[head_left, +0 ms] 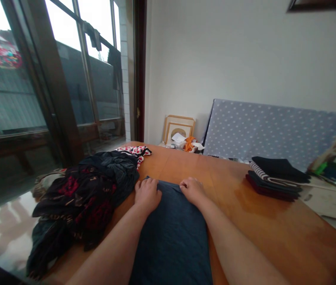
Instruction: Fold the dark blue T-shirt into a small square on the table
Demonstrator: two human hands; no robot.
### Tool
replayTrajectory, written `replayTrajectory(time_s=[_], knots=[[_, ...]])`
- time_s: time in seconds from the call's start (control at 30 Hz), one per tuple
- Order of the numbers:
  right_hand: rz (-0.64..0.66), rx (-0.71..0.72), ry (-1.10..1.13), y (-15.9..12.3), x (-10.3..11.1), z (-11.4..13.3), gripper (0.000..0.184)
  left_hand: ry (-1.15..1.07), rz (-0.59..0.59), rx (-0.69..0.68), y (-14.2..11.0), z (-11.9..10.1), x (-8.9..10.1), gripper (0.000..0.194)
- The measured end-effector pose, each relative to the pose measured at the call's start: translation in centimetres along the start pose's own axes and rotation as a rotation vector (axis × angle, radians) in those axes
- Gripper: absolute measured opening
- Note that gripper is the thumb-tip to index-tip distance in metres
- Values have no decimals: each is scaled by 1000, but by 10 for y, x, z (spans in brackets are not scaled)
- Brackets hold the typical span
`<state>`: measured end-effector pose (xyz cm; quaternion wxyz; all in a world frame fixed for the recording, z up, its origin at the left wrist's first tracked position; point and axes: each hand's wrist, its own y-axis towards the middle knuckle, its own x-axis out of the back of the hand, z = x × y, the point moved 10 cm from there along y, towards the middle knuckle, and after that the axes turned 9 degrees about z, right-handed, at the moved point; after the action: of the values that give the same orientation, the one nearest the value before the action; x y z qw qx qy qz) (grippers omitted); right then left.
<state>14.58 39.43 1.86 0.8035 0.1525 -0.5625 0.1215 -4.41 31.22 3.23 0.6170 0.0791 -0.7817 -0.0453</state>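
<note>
A dark blue garment lies flat on the wooden table, stretching from the near edge toward the middle. My left hand rests on its far left corner with the fingers curled over the cloth edge. My right hand sits on the far right corner, fingers bent and pinching the edge. Both forearms lie along the garment's sides.
A heap of dark clothes with red patterns lies left of the garment, with a red-and-white spotted piece behind it. A folded stack sits at the right. A dotted board and picture frames lean on the wall. Windows are on the left.
</note>
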Motion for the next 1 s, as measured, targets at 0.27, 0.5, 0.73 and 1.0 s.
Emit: replayTrajectory(time_s=[0.27,0.5,0.73,1.0], knots=[[-51,-113,-61,-2,-1,-19,26,-19,35,25,-1,0,1,33],[-70,-120,-99,-5,-1,-17,25,-44,44,119,-2,12,3,30],[-86,-86,-92,-7,4,-8,22,-79,-102,239,-4,31,14,32],[-68,-31,-99,-2,17,12,21,-135,-125,185,-2,34,7,27]])
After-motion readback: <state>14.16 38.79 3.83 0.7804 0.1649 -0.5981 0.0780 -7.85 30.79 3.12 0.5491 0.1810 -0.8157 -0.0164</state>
